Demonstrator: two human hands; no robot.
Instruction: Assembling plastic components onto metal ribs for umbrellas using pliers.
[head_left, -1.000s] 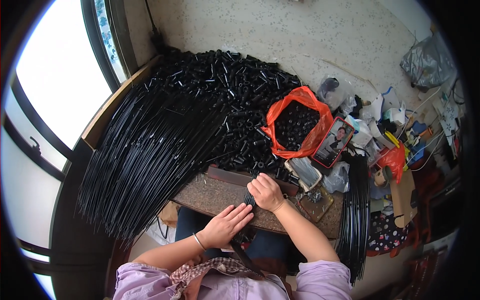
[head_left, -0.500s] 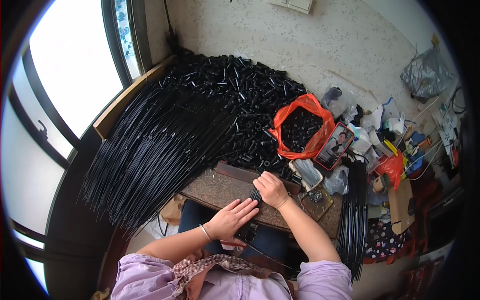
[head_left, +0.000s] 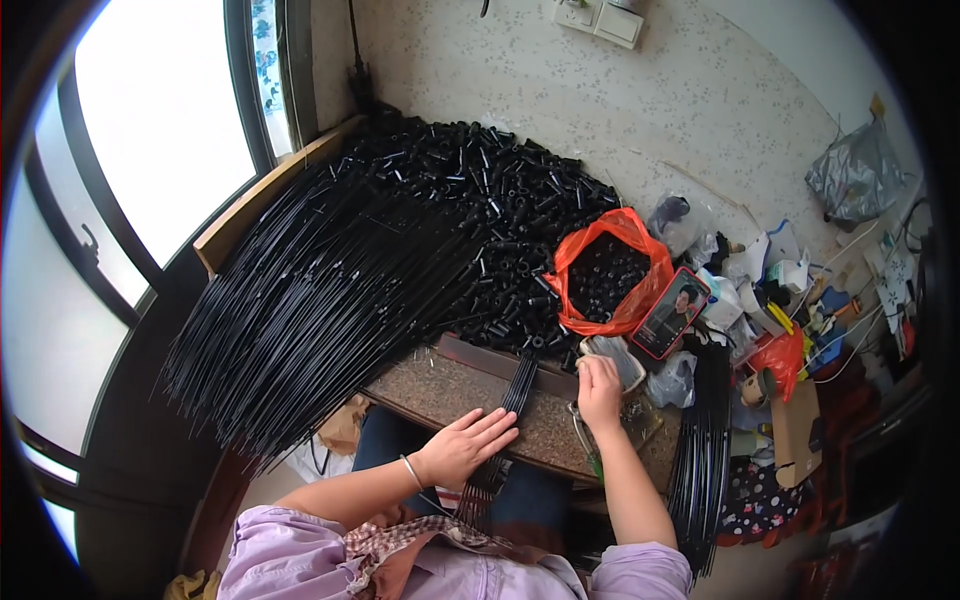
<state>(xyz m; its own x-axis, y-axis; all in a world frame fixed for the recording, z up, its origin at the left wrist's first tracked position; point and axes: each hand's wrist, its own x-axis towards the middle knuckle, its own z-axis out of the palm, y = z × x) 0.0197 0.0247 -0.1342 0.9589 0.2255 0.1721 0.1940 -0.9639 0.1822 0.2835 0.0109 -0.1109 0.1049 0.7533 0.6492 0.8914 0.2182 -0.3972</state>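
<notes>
My left hand (head_left: 468, 447) lies flat with fingers stretched over a row of thin black rods (head_left: 519, 388). The rods run from the pile of small black tubes, across the tabletop (head_left: 430, 378) and over its front edge toward my lap. To the right, my right hand (head_left: 600, 396) is raised above the table with its fingers curled together. Whatever they may pinch is too small to make out. Just beside that wrist is a thin metal tool with a green handle (head_left: 594, 464), partly hidden. A dark flat bar (head_left: 470, 354) lies along the tabletop behind the rods.
Black tubes (head_left: 520, 200) are heaped at the back, with a mass of long black rods (head_left: 310, 290) at left. An orange plastic bag (head_left: 622, 322) of small black parts and a propped phone (head_left: 670, 315) stand right. More rods (head_left: 697, 470) hang at the right edge, beside clutter.
My right hand has left the rods and moved right, beside the phone. My left hand stays on the rods, which now stretch out longer toward my lap. The green-handled tool has come into view.
</notes>
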